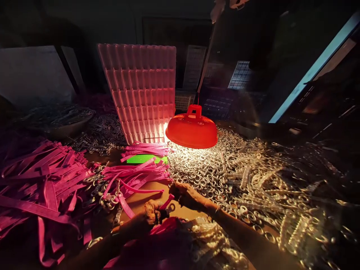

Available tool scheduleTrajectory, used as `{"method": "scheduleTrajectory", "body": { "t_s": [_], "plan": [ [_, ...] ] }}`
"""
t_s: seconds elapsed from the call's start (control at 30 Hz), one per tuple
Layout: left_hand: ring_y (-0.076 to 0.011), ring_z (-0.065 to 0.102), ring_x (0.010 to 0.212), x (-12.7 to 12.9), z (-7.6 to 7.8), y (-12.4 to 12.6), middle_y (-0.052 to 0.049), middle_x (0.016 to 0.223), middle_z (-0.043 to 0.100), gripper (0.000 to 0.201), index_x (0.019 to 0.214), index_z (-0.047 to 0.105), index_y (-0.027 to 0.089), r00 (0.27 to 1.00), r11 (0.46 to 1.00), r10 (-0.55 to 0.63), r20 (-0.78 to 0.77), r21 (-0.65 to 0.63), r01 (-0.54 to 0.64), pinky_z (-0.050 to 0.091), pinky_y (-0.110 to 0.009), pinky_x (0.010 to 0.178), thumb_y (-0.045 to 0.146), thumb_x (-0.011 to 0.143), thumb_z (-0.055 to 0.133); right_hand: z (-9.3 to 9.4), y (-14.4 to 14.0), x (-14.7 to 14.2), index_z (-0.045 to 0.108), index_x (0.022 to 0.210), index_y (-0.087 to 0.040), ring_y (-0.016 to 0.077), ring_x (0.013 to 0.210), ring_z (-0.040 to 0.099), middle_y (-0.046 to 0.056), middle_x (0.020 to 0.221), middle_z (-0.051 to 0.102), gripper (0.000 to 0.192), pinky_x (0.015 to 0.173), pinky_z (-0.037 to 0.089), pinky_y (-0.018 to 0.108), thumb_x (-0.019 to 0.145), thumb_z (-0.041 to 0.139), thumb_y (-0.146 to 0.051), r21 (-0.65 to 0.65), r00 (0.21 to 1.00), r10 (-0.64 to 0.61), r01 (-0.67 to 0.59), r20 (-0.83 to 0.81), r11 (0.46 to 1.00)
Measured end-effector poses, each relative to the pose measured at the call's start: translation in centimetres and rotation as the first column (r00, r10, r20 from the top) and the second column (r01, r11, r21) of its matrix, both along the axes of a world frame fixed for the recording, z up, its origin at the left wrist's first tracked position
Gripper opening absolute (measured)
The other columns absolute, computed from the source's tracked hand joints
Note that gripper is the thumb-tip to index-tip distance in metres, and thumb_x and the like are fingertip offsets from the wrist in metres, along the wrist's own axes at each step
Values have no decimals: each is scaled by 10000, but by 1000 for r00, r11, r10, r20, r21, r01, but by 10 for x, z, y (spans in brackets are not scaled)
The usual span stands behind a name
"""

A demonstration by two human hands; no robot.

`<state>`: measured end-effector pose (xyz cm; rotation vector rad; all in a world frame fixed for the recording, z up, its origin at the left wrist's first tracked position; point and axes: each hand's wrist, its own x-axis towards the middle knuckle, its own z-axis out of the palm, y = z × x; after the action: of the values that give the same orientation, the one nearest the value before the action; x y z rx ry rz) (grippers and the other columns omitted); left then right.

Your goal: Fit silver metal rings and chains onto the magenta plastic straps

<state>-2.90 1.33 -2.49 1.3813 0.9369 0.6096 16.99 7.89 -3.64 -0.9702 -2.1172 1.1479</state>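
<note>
My left hand [153, 213] is closed around a short pink strap [168, 201], whose free end sticks up towards my right hand. By the fingers of that hand, beside the strap, shows a metal ring [171, 207]. My right hand [187, 195] is closed in a pinch just above the strap's end; what its fingertips hold is too small to make out. More pink straps [137, 176] lie on the tan work surface [149, 187] beyond my hands. Under my forearms are pink material [157, 243] and a bundle of pale, beaded-looking strips [213, 240].
A red lamp [192, 129] hangs low over a large heap of metal rings [194, 168]. Left lies a big pile of pink straps [50, 176], with metal chain pieces [109, 195] beside it. A ribbed tray [143, 93] stands upright behind a green perforated piece [140, 159].
</note>
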Motion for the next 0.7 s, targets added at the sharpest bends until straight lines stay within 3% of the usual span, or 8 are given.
{"method": "scheduleTrajectory", "body": {
  "t_s": [0.07, 0.1, 0.23, 0.33, 0.5, 0.6, 0.7],
  "plan": [
    [-100, 369, 564, 1, 5, 4, -14, 637, 474, 309, 671, 527, 161, 997, 997, 63, 39, -38, -62, 259, -238, 508, 464, 644, 583, 4, 31, 11, 505, 777, -168, 101, 631, 470, -7, 722, 532, 13, 610, 400, 222, 774, 501, -156, 269, 968, -225, 187, 115, 945],
    [-108, 404, 578, 1, 7, 6, -15, 644, 491, 316, 682, 534, 165, 994, 994, 100, 34, -53, -99, 292, -235, 522, 468, 631, 610, 7, 48, 17, 506, 789, -165, 109, 662, 472, -4, 733, 526, 64, 651, 399, 236, 753, 492, -114, 341, 939, -320, 262, 127, 903],
    [-168, 550, 652, -2, 3, 12, -20, 689, 556, 422, 867, 570, 184, 980, 967, 187, -62, -162, -195, 427, -263, 561, 542, 657, 647, 19, 106, 39, 549, 849, -132, 128, 753, 482, -10, 713, 468, 231, 771, 371, 272, 694, 410, -32, 426, 849, -495, 385, 184, 819],
    [-164, 577, 667, -1, -16, 19, -25, 758, 581, 524, 1032, 514, 205, 948, 906, 319, -14, -289, -309, 433, -267, 575, 571, 676, 633, 20, 136, 43, 583, 825, -139, 144, 799, 511, -1, 720, 488, 243, 822, 366, 290, 687, 410, -38, 451, 809, -540, 403, 231, 796],
    [-160, 559, 674, 2, -47, 33, -26, 739, 568, 591, 913, 562, 202, 897, 846, 434, 80, -379, -375, 421, -290, 643, 531, 474, 781, 11, 161, 35, 574, 641, -189, 234, 881, 533, 52, 710, 556, 173, 846, 369, 351, 597, 516, -33, 427, 784, -561, 425, 266, 798],
    [-153, 554, 614, 1, -43, 34, -33, 684, 587, 660, 932, 577, 154, 881, 818, 468, 66, -409, -404, 402, -279, 617, 540, 444, 796, 8, 162, 35, 562, 596, -186, 247, 847, 529, 82, 669, 566, 127, 813, 365, 358, 579, 555, -61, 379, 801, -551, 446, 236, 811],
    [-114, 485, 497, 3, -21, 28, -7, 607, 562, 661, 925, 580, 131, 867, 795, 497, 3, -402, -454, 343, -247, 506, 567, 471, 781, 9, 149, 38, 573, 615, -175, 227, 777, 523, 71, 622, 552, 77, 763, 371, 353, 614, 554, -100, 299, 846, -512, 455, 150, 839]
  ]
}}
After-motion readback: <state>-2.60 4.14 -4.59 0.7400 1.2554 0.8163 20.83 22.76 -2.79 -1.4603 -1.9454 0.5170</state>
